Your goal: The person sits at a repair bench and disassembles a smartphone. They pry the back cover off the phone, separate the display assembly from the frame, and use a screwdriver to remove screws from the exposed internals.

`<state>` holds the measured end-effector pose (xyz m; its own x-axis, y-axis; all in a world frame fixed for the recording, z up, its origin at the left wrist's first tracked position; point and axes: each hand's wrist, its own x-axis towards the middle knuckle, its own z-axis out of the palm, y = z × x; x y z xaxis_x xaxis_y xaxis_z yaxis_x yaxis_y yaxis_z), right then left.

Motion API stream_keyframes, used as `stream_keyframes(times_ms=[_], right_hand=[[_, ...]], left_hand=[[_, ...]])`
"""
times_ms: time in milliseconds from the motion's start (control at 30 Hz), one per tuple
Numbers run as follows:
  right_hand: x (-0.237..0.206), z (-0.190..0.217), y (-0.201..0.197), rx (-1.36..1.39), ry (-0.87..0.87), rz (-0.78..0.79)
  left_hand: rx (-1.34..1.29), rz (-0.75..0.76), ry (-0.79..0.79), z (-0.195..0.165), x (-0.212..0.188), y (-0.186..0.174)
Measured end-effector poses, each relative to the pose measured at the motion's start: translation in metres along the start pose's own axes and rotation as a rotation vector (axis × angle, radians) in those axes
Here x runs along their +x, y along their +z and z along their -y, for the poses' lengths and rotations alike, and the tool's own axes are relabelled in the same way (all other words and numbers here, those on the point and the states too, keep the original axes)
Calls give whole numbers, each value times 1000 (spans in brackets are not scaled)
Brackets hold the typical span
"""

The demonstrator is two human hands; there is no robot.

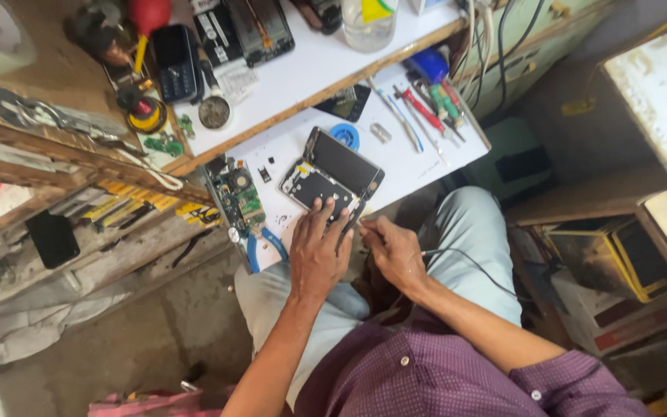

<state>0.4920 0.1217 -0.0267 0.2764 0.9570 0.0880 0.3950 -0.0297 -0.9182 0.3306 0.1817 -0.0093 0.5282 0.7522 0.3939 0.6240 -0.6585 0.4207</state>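
An opened phone, its back off and inner parts bare, lies near the front edge of the white bench. The left hand rests on the phone's near end, fingers spread and pressing down on it. The right hand sits just beside it at the phone's near corner, fingers pinched together on a thin tool whose tip meets the phone's edge. A green circuit board lies at the bench's left edge, blue-handled pliers near it, and screwdrivers towards the right far corner.
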Motion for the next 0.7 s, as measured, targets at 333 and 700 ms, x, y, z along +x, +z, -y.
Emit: stream_keyframes(times_ms=[333,700], right_hand=[[-4,-5,5,76,20,1],[-5,-2,3,-26,0,6]], left_hand=[[1,-14,10,1,-4,1],[37,-22,14,0,-6,0]])
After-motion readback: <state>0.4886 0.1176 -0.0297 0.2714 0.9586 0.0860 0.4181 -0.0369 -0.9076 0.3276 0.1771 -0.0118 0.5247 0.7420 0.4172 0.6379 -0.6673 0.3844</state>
